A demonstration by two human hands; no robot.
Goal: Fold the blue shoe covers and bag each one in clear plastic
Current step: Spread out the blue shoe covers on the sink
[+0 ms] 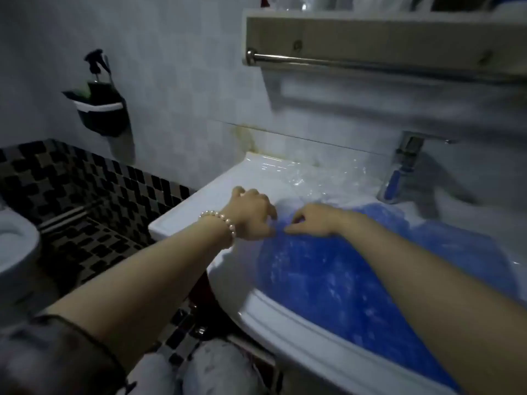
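Observation:
A heap of blue shoe covers [328,275] fills the bowl of a white washbasin [285,320]. Clear plastic bags [310,181] lie crumpled on the basin's back ledge, left of the tap. My left hand [252,215], with a pearl bracelet on its wrist, has its fingers curled at the heap's upper left edge. My right hand [313,222] lies just beside it, with finger and thumb pinched on the same blue edge. The picture is blurred, so what the left fingers grasp is unclear.
A chrome tap [405,166] stands at the basin's back right. Above it a towel rail [370,65] hangs under a wall shelf. A dark holder [99,112] is fixed to the tiled wall at left. A toilet [14,243] sits at far left above a black mosaic floor.

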